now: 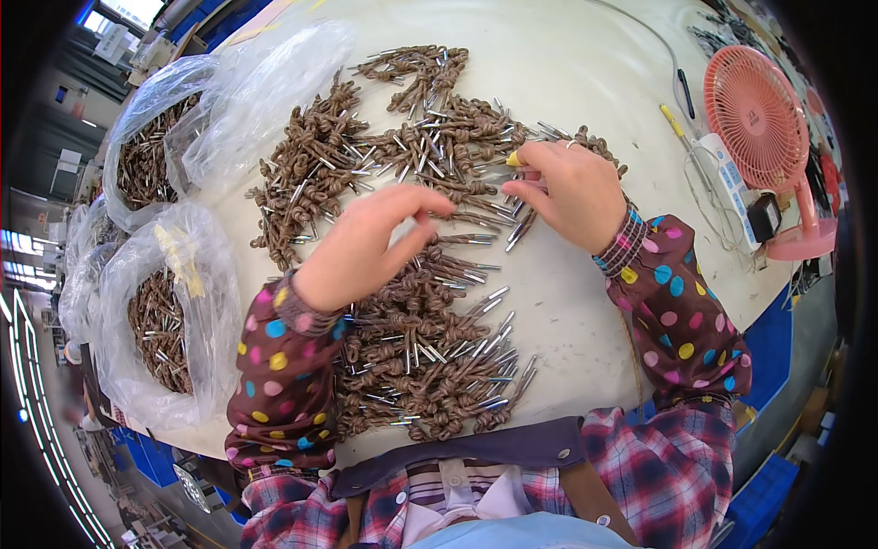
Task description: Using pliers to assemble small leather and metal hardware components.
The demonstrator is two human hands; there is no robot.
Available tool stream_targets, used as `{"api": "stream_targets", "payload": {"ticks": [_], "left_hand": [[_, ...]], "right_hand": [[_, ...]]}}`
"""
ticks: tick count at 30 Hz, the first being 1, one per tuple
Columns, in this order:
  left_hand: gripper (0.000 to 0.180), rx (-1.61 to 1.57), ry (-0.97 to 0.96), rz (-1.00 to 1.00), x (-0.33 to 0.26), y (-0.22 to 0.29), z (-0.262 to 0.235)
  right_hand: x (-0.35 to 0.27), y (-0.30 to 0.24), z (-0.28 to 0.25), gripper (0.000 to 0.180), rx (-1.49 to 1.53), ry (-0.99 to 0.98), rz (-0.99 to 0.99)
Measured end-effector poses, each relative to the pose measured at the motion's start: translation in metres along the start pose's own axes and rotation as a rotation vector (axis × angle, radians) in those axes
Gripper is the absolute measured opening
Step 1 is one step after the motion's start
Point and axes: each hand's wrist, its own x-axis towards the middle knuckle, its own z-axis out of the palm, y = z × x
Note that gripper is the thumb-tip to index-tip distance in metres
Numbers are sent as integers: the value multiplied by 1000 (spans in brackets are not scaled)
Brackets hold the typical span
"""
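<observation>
Brown knotted cord pieces with metal tips lie in a big heap (402, 146) across the white table (567, 311), and a second heap (430, 357) sits near my body. My left hand (366, 242) rests between the heaps, fingers stretched toward a few pieces at the centre; it touches them, and I cannot tell whether it pinches one. My right hand (572, 188) hovers over the far heap's right edge, fingers bent onto the cords, with a yellow cap on the index fingertip (514, 159).
Clear plastic bags of the same pieces stand at the left (160, 339) and far left (146, 156), with an emptier bag (265, 91) beside them. A pink desk fan (764, 128), a white power strip (727, 183) and cables occupy the right side.
</observation>
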Motion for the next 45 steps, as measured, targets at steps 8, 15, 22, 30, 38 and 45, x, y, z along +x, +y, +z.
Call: {"api": "stream_targets", "payload": {"ticks": [8,15,22,30,38,45], "left_hand": [[12,397,87,60,14,-27,36],[11,328,70,53,-16,-25,29],[13,469,301,154,15,-26,31],[8,373,61,126,1,-36,28],[8,551,121,201,-17,-32,28],[17,609,116,263,-18,-30,27]], "right_hand": [[-1,1,4,26,50,19,-24],[-4,-18,12,25,14,-22,-342],[3,-5,11,24,-30,35,-98],[0,-4,6,24,-4,3,-160],[-2,-16,14,15,-121,0,-478],[-2,-12,16,7,-204,-16,-426]]}}
